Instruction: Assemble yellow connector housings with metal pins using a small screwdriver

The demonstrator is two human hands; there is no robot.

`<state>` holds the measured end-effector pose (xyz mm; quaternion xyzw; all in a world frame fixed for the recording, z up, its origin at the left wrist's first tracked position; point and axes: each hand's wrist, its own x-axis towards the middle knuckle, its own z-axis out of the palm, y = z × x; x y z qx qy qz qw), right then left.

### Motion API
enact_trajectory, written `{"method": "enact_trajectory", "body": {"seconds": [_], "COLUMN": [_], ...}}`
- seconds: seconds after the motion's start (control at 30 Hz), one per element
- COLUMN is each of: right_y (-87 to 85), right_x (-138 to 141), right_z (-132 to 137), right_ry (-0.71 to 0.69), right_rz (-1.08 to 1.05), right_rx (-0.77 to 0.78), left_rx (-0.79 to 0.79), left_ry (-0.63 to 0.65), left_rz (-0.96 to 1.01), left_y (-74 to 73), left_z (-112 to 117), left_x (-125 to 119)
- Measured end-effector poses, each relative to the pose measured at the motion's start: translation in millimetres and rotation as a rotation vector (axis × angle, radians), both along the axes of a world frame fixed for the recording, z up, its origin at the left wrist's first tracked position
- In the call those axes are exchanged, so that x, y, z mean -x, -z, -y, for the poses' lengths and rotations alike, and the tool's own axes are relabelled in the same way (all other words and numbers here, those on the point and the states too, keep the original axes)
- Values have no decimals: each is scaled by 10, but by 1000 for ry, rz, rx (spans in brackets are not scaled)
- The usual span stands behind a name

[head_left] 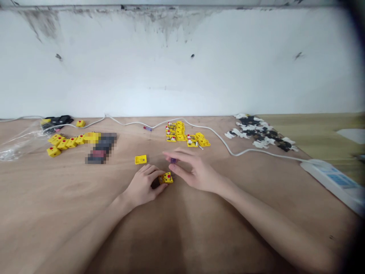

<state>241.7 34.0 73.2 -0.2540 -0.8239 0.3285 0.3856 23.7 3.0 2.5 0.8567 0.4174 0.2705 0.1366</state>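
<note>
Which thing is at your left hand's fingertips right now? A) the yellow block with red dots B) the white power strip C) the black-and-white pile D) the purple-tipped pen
A. The yellow block with red dots sits right at the fingertips of the left hand.
</note>
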Motion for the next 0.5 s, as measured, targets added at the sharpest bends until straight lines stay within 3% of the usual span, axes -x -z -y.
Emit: {"method": "enact_trajectory", "body": {"seconds": [0.07,0.2,0.33,0.5], "right_y": [19,25,-23,-23], "right_x": [5,3,1,11], "right_z": [-9,-27,-11,-5], "right_ry": [-32,22,-115,-82], "right_rz": [-5,-59,-14,1], "right_rx": [51,-61,-31,-37], "left_rx": [6,10,4,4], "left_ry": [2,4,2,4], "left_rz": [4,12,6,9], "left_y": [0,11,17,2], "left_z": [1,3,3,1], "left_x": [1,6,5,2]}}
